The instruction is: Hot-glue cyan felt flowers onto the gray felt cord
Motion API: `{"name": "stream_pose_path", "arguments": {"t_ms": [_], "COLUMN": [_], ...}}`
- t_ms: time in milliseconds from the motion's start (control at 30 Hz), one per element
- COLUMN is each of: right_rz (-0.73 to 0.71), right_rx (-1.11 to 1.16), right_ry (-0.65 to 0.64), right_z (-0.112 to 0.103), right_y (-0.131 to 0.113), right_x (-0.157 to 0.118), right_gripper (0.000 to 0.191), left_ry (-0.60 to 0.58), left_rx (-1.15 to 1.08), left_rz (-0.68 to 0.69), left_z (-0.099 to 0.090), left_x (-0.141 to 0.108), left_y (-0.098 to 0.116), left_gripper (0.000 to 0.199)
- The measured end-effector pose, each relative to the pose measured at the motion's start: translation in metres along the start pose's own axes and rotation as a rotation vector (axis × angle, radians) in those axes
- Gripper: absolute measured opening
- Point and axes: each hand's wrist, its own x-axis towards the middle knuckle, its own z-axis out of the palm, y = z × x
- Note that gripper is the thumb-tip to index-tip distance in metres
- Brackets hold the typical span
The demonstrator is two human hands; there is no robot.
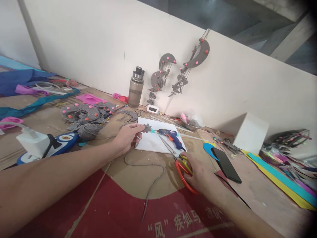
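My left grip [127,138] pinches the grey flower [148,128] over the white sheet [151,142]; right grip [201,172] closed on scissors [175,154]. Partway, I judge: moon hangings [203,56] assembled, cord [147,198] lying loose.

I can't see all of the yellow sheet [294,193]; the right edge cuts it off. On my feed, the text on the cardboard [89,206] blurs toward the right.
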Motion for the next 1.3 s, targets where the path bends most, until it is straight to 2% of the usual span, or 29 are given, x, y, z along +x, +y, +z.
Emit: {"name": "stream_pose_path", "arguments": {"t_ms": [167, 267, 367, 533, 733, 1100, 1300], "right_rz": [-0.221, -0.265, -0.272, -0.223, -0.224, -0.249, -0.243], "right_rx": [0.086, 0.064, 0.027, -0.087, -0.245, -0.423, -0.444], "right_ry": [0.190, 0.244, 0.277, 0.245, 0.186, 0.259, 0.281], "right_z": [-0.002, 0.001, 0.010, 0.022, 0.016, 0.015, 0.016], "right_y": [-0.014, -0.020, -0.019, -0.009, -0.011, -0.008, -0.005], "right_x": [0.012, 0.024, 0.035, 0.039, 0.035, 0.033, 0.034], "right_gripper": [0.062, 0.066, 0.061, 0.051, 0.053, 0.052, 0.053], "left_ry": [-0.016, -0.015, -0.008, -0.025, -0.031, -0.024, -0.046], "left_rx": [-0.046, -0.077, -0.078, -0.098, -0.114, -0.091, -0.051], "left_rz": [0.005, 0.016, -0.023, -0.029, -0.049, -0.086, -0.119], "left_z": [0.000, 0.000, 0.001, 0.001, 0.004, 0.008, 0.009], "left_x": [0.001, 0.001, 0.000, 0.001, 0.000, -0.005, -0.006], "left_y": [-0.001, 0.000, 0.001, -0.001, -0.001, 0.002, 0.003], "left_gripper": [0.024, 0.023, 0.020, 0.017, 0.012, 0.012, 0.012]}}
